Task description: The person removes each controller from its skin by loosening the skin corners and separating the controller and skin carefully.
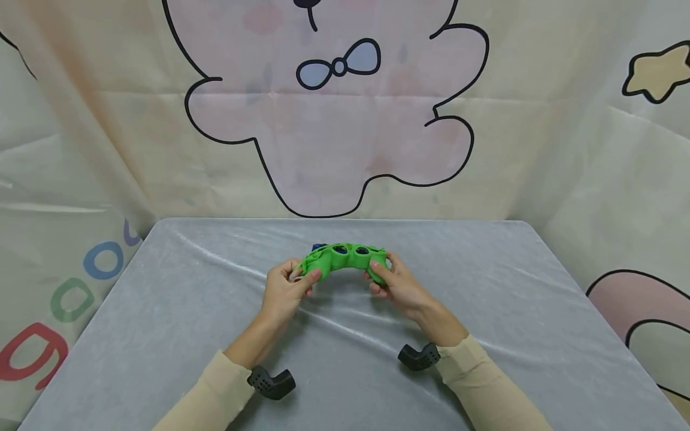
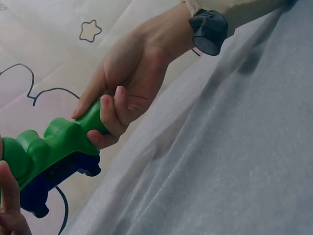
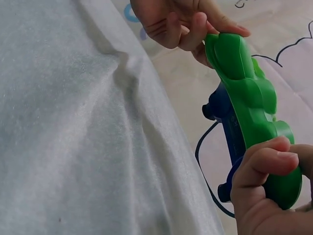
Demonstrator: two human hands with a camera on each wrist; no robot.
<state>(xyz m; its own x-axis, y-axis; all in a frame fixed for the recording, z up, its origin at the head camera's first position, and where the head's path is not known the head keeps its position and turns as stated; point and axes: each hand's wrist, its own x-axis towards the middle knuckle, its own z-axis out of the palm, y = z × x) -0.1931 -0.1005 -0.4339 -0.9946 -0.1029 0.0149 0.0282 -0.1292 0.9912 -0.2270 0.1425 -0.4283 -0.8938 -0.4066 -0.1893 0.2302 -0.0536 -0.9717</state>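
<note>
left hand (image 1: pixel 284 288), right hand (image 1: pixel 398 284) grip green-covered controller (image 1: pixel 351 260); blue body (image 3: pixel 233 128) mostly hidden.

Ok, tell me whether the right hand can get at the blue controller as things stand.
Probably yes: the right hand holds one end of the green cover, and the right wrist view shows part of the blue controller bare, close to that hand. The cover hides much of the rest.

Grn & blu ctrlr (image 1: pixel 351 257) — gry cloth (image 1: pixel 162 335)
</note>
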